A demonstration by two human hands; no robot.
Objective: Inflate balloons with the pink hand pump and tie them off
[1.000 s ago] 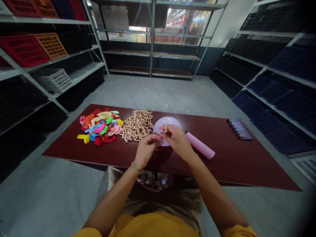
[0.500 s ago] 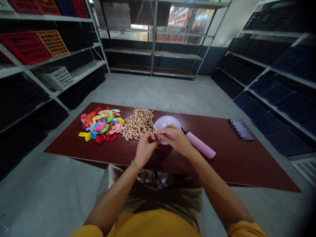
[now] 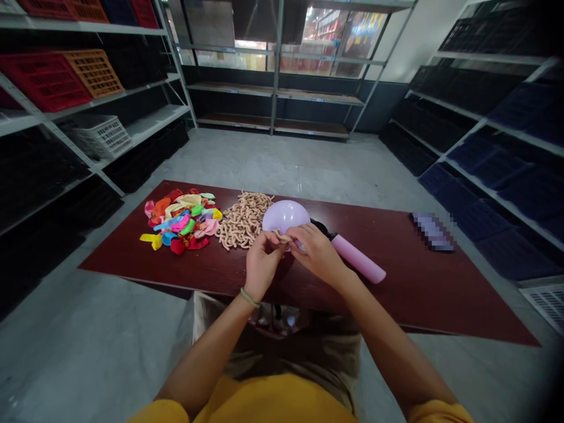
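Observation:
Both my hands are over the middle of a dark red wooden table (image 3: 409, 294), pinching at the neck of an inflated lilac balloon (image 3: 284, 214). My left hand (image 3: 263, 264) and my right hand (image 3: 318, 254) nearly meet there, with a tan rubbery strip (image 3: 282, 236) between their fingers. Just left of the balloon lies a heap of similar tan strips (image 3: 242, 222). Further left is a pile of deflated multicoloured balloons (image 3: 180, 220). A pink hand pump (image 3: 358, 258) with a black end lies just beyond my right hand.
A pixelated object (image 3: 433, 231) lies at the table's right end. Metal shelves (image 3: 275, 88) stand ahead and on both sides, holding red, orange and dark crates. A white basket (image 3: 100, 136) sits on the left shelving. Grey floor surrounds the table.
The balloon has shifted left and tilted further away from me. My hands have moved left with it, and the tan strip now shows between my fingers.

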